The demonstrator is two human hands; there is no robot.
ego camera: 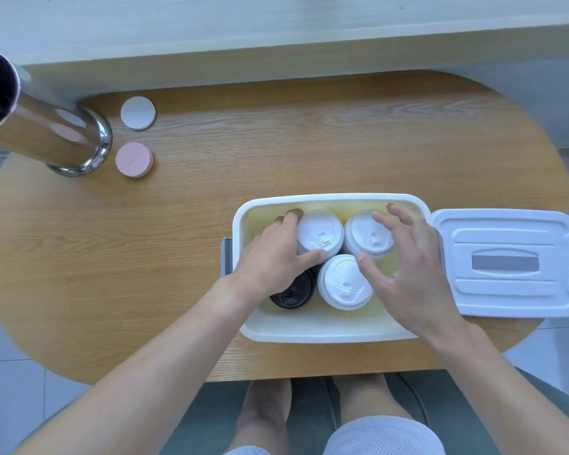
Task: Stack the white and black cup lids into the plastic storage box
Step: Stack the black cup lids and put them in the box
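Observation:
The plastic storage box sits open near the table's front edge. Inside stand three stacks of white lids and one black stack. My left hand grips the far-left white lid stack, fingers behind it and thumb in front. It partly covers the black lid stack at the near left. My right hand hovers with fingers spread, holding nothing, over the far-right white lid stack and beside the near white lid stack.
The box's white cover lies flat just right of the box. A shiny metal tumbler stands at the far left, with a white coaster and a pink coaster beside it. My knees show below the table edge.

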